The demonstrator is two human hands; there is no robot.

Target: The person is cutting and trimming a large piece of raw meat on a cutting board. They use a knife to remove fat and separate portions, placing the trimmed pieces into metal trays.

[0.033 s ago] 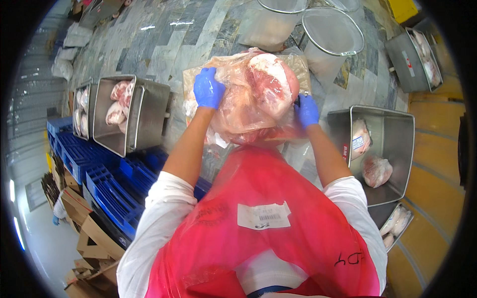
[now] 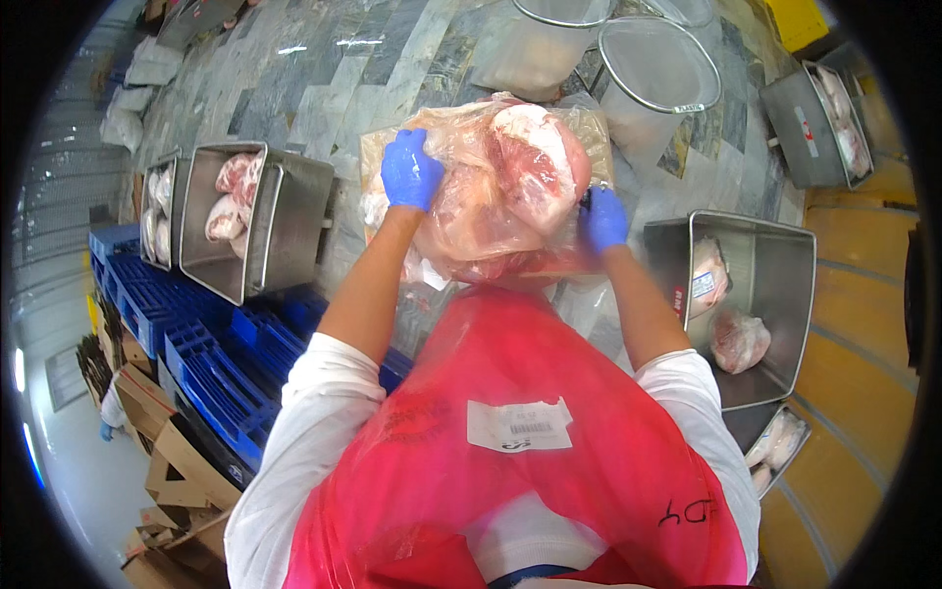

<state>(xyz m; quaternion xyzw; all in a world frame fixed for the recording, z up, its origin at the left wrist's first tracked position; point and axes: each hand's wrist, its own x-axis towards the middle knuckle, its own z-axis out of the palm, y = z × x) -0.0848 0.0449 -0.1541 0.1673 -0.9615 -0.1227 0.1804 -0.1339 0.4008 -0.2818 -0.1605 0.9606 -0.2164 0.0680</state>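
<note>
In front of me a large piece of raw meat (image 2: pixel 545 175), pink with white fat, lies in a clear plastic liner (image 2: pixel 461 187) within a cardboard box (image 2: pixel 593 133). My left hand (image 2: pixel 410 172), in a blue glove, is closed on the liner at the box's left side. At the right side, beside the meat, my blue-gloved right hand (image 2: pixel 605 220) is closed around something dark, mostly hidden by the fingers. More red meat shows under the plastic near my apron.
Metal bins with wrapped meat stand at left (image 2: pixel 304 211) and right (image 2: pixel 800 294). Blue pallets (image 2: pixel 216 363) and flattened cardboard (image 2: pixel 191 461) lie at lower left. Beyond the box are rimmed, bag-lined stands (image 2: pixel 653 74) and grey tiled floor (image 2: pixel 324 88).
</note>
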